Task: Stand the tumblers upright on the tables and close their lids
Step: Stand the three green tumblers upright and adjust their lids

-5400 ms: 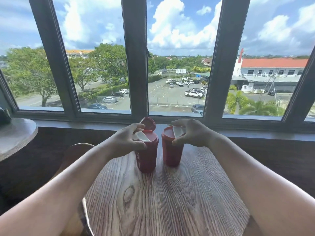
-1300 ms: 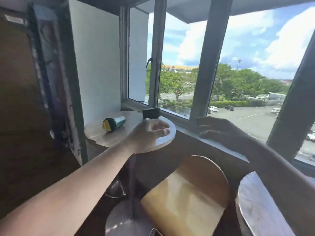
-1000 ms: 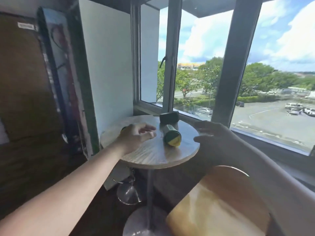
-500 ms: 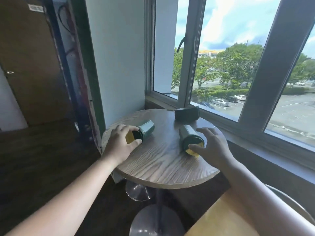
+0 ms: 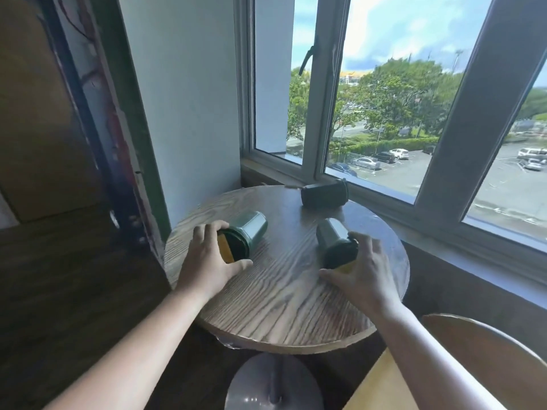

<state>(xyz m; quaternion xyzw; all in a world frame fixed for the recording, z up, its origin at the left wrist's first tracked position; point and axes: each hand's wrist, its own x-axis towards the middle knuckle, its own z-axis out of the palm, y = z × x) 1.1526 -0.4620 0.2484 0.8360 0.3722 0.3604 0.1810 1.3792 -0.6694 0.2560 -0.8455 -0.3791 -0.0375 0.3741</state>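
Two dark green tumblers with yellow lid flaps lie on their sides on a small round wooden table [image 5: 284, 303]. The left tumbler [image 5: 247, 230] points its lid end toward me, and my left hand [image 5: 207, 261] curls around that end. The right tumbler [image 5: 333, 239] also lies with its lid end toward me, and my right hand [image 5: 362, 272] wraps over it, hiding most of the yellow flap. Both bodies rest on the tabletop.
A dark boxy object [image 5: 324, 192] sits at the table's far edge by the window sill [image 5: 444, 232]. A white wall [image 5: 183, 99] stands at the left. A wooden chair back [image 5: 485, 359] is at lower right, and the table's metal base [image 5: 273, 383] is below.
I turned from the table with two upright red tumblers to this one. Both hands reached in and, over the last half second, closed on the lid ends of the lying green tumblers.
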